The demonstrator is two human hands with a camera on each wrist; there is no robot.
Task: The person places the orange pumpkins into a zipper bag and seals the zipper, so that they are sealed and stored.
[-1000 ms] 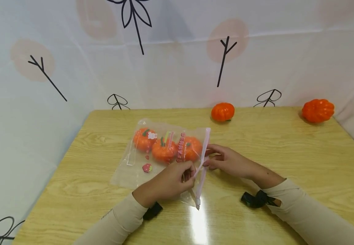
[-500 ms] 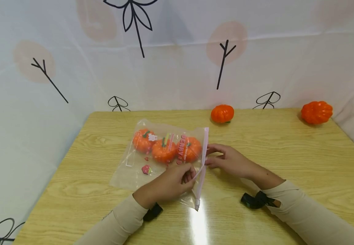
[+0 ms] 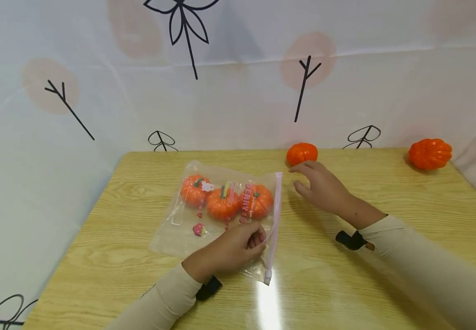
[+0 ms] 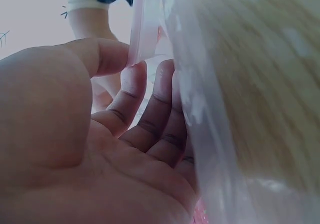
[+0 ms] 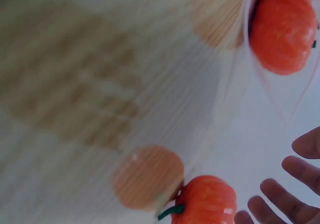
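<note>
A clear zip bag [image 3: 172,238] with a pink slider edge lies on the table, holding three small orange pumpkins [image 3: 223,204] in a row. My left hand [image 3: 231,247] pinches the bag's opening edge between thumb and forefinger; the left wrist view shows the pink strip [image 4: 144,28] at those fingertips. My right hand [image 3: 324,188] is off the bag, fingers spread and holding nothing. Its fingertips are right at a loose orange pumpkin [image 3: 301,153] near the table's back edge. In the right wrist view, that pumpkin [image 5: 210,201] with its green stem shows beside the fingers.
Another orange pumpkin [image 3: 429,154], larger and ribbed, sits at the table's back right corner. A white cloth [image 3: 238,105] with black plant drawings hangs behind the wooden table [image 3: 110,206]. The slider [image 3: 268,277] is at the near end of the bag's edge.
My right hand has let go of the bag's edge and moved away from me toward the loose pumpkin at the back. The left hand keeps its pinch, nearly in place.
</note>
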